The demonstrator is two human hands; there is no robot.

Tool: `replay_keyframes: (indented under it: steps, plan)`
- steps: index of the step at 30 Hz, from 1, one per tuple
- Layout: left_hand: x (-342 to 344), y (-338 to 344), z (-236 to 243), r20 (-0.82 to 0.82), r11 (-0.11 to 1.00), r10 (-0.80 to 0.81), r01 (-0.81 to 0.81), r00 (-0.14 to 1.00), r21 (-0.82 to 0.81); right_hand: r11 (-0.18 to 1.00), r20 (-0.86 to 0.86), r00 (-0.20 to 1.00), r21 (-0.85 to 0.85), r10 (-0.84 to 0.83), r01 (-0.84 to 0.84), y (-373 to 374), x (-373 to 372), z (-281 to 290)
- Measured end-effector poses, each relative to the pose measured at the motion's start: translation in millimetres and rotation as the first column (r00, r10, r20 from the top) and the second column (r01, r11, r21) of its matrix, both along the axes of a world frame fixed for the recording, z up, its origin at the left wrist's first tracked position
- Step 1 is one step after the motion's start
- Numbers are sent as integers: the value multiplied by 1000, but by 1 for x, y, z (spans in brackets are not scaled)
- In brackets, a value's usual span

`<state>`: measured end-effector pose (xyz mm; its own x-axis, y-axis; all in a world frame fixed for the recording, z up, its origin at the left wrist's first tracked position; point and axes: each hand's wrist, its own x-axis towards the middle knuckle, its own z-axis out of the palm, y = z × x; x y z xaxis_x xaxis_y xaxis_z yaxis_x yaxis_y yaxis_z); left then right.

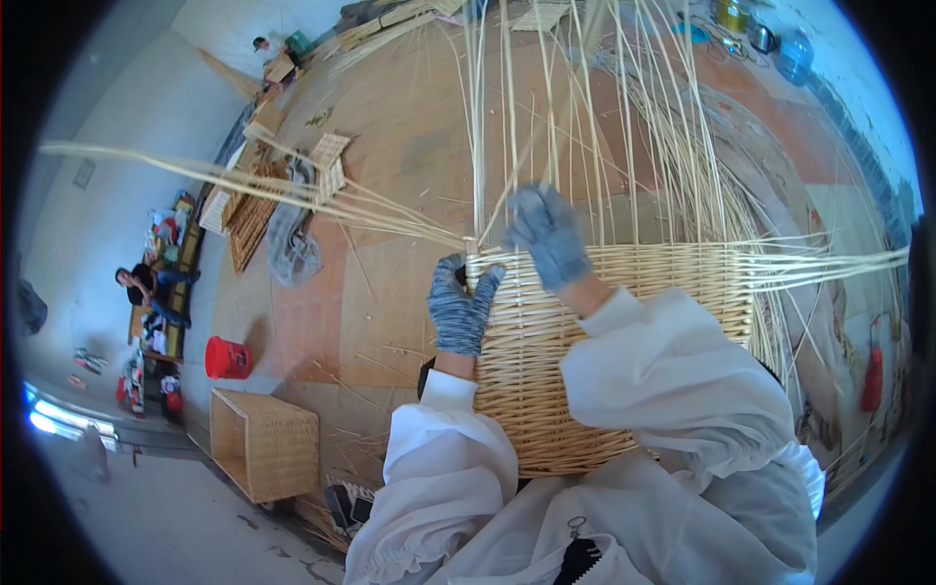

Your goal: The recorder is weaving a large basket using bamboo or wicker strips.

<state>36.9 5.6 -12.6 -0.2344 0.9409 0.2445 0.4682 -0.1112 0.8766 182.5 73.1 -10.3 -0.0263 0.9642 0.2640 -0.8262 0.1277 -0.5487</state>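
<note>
A pale woven wicker panel lies in front of me, with long upright rods standing from its far edge. Loose strands fan out from its left corner and its right side. My left hand, in a grey knit glove, is closed on the panel's far left corner, thumb over the weave. Just above that edge, my right hand, gloved too, is closed around a wicker rod that slants up from the corner. The far part of this rod is smeared by motion, and the right fingertips are partly hidden.
On the left stand a square wicker basket and a red bucket. Woven pieces and grey sheeting lie farther off. Loose rods spread across the right. Two people sit by the left wall.
</note>
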Motion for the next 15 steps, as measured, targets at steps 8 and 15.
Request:
replay_keyframes:
  steps: [8,15]
  plan:
    - [51,4,42,-784,782,-357,621,508,47,932,-219,971,-323,95,-164,-31,79,-17]
    - [98,32,38,-843,896,-443,179,304,-406,950,901,425,-51,-89,309,63,93,17]
